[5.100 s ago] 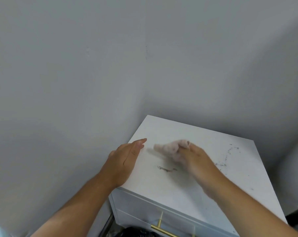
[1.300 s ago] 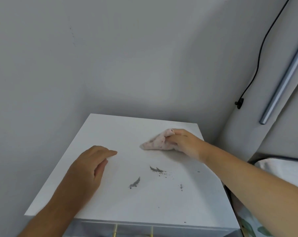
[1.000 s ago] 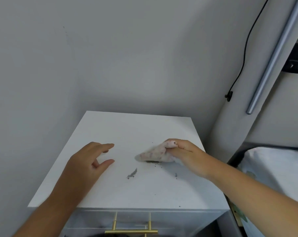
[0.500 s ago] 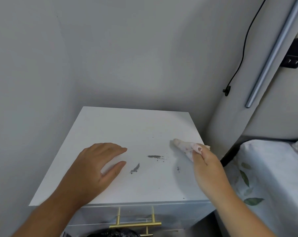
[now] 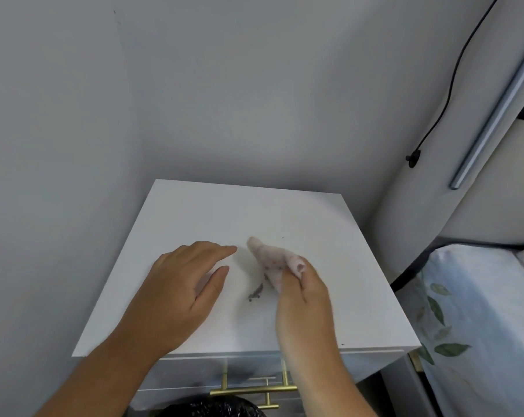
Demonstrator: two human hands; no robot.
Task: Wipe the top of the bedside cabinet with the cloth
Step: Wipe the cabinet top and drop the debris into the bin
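Observation:
The white bedside cabinet top [image 5: 212, 212] fills the middle of the view, set into a wall corner. My right hand [image 5: 304, 302] grips a crumpled pale pink cloth [image 5: 268, 260] and presses it on the top near the centre. A small streak of dark grey dirt [image 5: 256, 292] lies just left of the cloth's near end. My left hand [image 5: 182, 287] rests flat on the left half of the top, fingers slightly apart, holding nothing.
Grey walls close in behind and on the left. Gold drawer handles [image 5: 254, 389] show below the front edge, above a black bag [image 5: 209, 407]. A bed with a leaf-print sheet [image 5: 477, 320] stands on the right. A black cable [image 5: 447, 79] and metal bar [image 5: 495, 106] are on the right wall.
My right hand has swept the cloth leftward from the cabinet's right edge to the centre, covering one dirt streak. My left hand stays pressed on the left side.

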